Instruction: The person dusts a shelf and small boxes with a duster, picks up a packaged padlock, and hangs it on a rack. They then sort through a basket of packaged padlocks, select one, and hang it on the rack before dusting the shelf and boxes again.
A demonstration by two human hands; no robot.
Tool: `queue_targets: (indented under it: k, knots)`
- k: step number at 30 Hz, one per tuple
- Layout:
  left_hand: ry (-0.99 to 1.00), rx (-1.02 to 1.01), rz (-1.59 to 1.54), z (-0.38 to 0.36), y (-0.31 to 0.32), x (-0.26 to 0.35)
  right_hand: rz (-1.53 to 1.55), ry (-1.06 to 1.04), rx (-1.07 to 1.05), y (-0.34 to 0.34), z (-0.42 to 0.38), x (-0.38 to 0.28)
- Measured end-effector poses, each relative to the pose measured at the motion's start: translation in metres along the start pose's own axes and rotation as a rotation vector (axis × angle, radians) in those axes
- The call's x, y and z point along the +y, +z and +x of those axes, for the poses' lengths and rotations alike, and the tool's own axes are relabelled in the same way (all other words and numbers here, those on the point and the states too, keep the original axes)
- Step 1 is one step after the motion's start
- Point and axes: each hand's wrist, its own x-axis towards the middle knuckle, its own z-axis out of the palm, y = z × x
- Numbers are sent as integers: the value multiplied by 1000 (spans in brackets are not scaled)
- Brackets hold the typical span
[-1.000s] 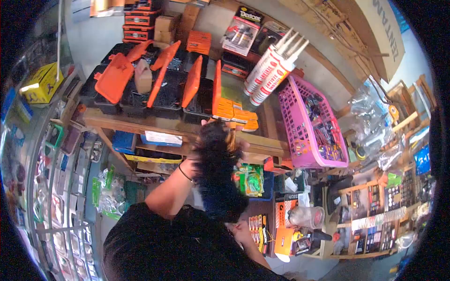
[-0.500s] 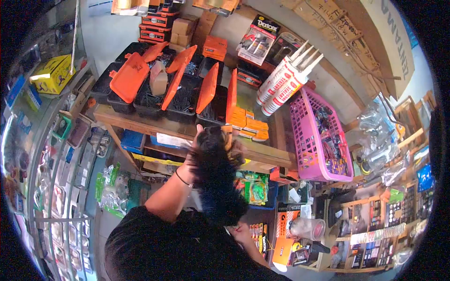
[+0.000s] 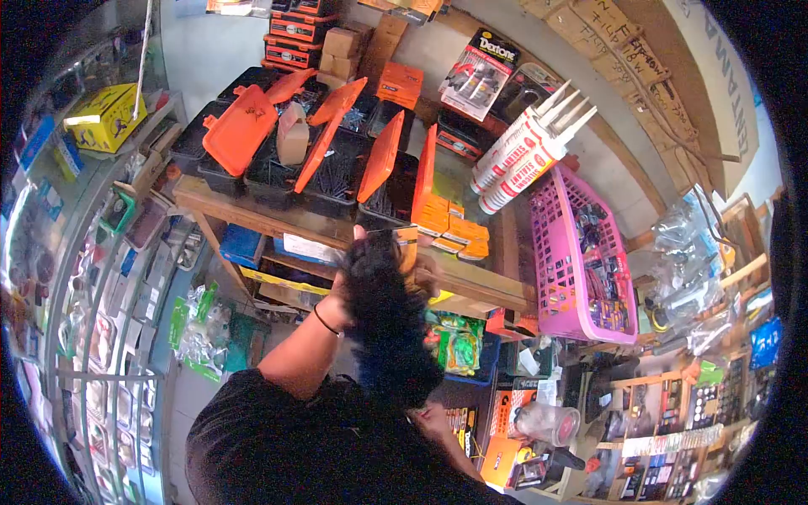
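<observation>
Dark hair (image 3: 387,328) hangs across the middle of the view and hides much of both hands. My left hand (image 3: 338,296), with a black band at the wrist, is raised by the front edge of the wooden shelf (image 3: 278,220). Its thumb tip rests at the left edge of a small orange and black box (image 3: 406,248); the other fingers are hidden. Right of the hair, my right hand (image 3: 427,274) shows as a blurred patch close to the box. Just beyond are black bins (image 3: 326,183) of screws or nails with raised orange lids, and small orange boxes (image 3: 450,225).
White silicone sealant tubes (image 3: 515,160) stand on the shelf beside a pink basket (image 3: 551,244) of packaged goods. A glass cabinet (image 3: 93,311) runs along the left. Low on the right are a clear container (image 3: 547,423) and shelves of small stock (image 3: 673,412).
The view has shifted slightly, so the shelf and its contents sit a little lower and further right. Both hands stay at the box; more of its orange side shows.
</observation>
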Motion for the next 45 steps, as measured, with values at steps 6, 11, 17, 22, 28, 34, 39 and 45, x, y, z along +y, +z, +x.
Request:
queue_targets:
  k: [6,11,17,22,28,34,39,45]
  knots:
    - [171,392,130,-4,27,-8,71,132,-42,-3,-2,-31]
    - [175,607,230,-5,36,-9,52,203,-71,0,12,27]
    - [108,259,175,-19,18,-7,-66,63,-46,1,11,15]
    - [196,306,155,-26,8,-4,-169,-2,-169,4,13,1]
    - [289,843,363,-29,46,-1,27,160,-151,10,15,-35]
    - [381,854,520,-66,33,12,-17,-93,-73,12,16,-18]
    - [478,901,530,-88,24,25,-86,-216,-28,0,26,-10]
    - [632,278,-722,-111,25,36,-41,-110,-319,-4,21,-56]
